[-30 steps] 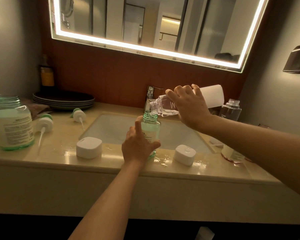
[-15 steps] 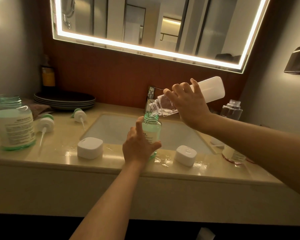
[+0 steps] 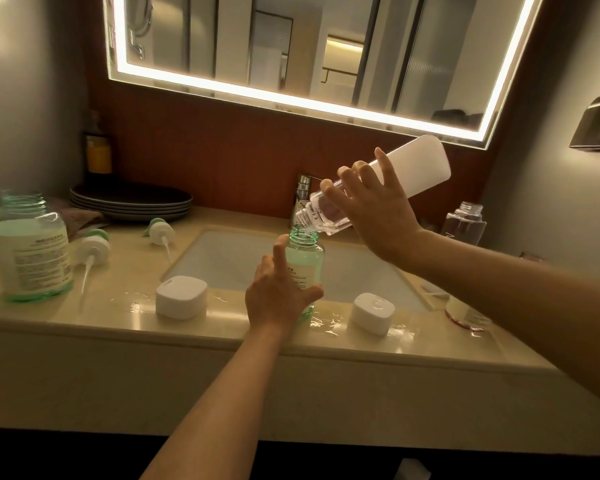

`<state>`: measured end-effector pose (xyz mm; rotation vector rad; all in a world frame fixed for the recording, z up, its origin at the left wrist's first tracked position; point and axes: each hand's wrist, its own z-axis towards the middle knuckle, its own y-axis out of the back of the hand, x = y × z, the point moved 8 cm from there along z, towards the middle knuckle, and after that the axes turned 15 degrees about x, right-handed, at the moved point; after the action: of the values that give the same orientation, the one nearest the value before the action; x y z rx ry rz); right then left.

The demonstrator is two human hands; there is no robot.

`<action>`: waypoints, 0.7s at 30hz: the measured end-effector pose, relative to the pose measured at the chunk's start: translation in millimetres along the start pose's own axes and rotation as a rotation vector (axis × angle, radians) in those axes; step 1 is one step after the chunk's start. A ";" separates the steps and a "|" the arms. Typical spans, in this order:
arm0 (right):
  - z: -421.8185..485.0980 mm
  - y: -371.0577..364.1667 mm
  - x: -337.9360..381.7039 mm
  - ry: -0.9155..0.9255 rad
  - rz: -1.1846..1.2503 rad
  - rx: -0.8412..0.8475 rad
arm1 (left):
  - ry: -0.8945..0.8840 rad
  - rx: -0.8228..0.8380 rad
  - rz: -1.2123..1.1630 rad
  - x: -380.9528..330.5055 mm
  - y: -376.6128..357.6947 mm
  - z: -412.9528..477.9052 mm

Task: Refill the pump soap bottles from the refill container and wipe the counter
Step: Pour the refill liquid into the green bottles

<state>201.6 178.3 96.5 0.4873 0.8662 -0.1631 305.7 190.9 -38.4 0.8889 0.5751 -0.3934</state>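
A small green-tinted soap bottle (image 3: 305, 265) stands open at the counter's front edge, before the sink. My left hand (image 3: 278, 297) grips its lower body. My right hand (image 3: 374, 209) holds a clear refill container (image 3: 416, 168) with a white base, tipped steeply neck-down so its mouth meets the small bottle's opening. A large green bottle (image 3: 28, 251) stands open at the left. Two pump heads (image 3: 92, 245) (image 3: 158, 232) with dip tubes lie on the counter.
Two white square caps (image 3: 181, 296) (image 3: 373, 312) sit on the wet counter (image 3: 118, 320) in front of the sink basin (image 3: 229, 258). A clear empty bottle (image 3: 465, 221) stands at the right. Dark plates (image 3: 130, 200) are stacked at the back left, and the faucet (image 3: 302, 192) is behind the bottles.
My right hand has raised the refill container's white base, tilting it more steeply over the small bottle. My left hand keeps its hold on the bottle.
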 end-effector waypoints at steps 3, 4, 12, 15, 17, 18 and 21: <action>-2.2 -5.5 -2.6 -0.060 0.084 0.051 | -0.013 0.005 0.022 0.9 1.0 0.4; -3.9 -9.5 -2.9 -0.072 0.173 0.084 | -0.014 0.007 0.026 1.7 2.2 0.1; -20.2 -40.6 -8.7 -0.301 1.143 0.165 | 0.006 -0.005 0.045 18.7 24.9 -4.2; -25.6 -41.9 1.8 -0.339 1.493 0.121 | 0.020 -0.003 0.048 29.2 34.7 -4.9; -29.0 -39.7 10.5 -0.351 1.653 0.121 | 0.014 0.006 0.062 31.2 37.5 -5.2; -30.1 -40.0 16.1 -0.354 1.722 0.141 | 0.018 0.014 0.061 31.7 37.1 -5.0; -35.1 -44.3 33.9 -0.392 1.888 0.188 | 0.022 0.038 0.054 33.4 35.6 -3.8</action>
<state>184.5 157.9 36.2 1.2068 -0.2422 1.3559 350.1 211.6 -39.1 0.9447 0.5645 -0.3474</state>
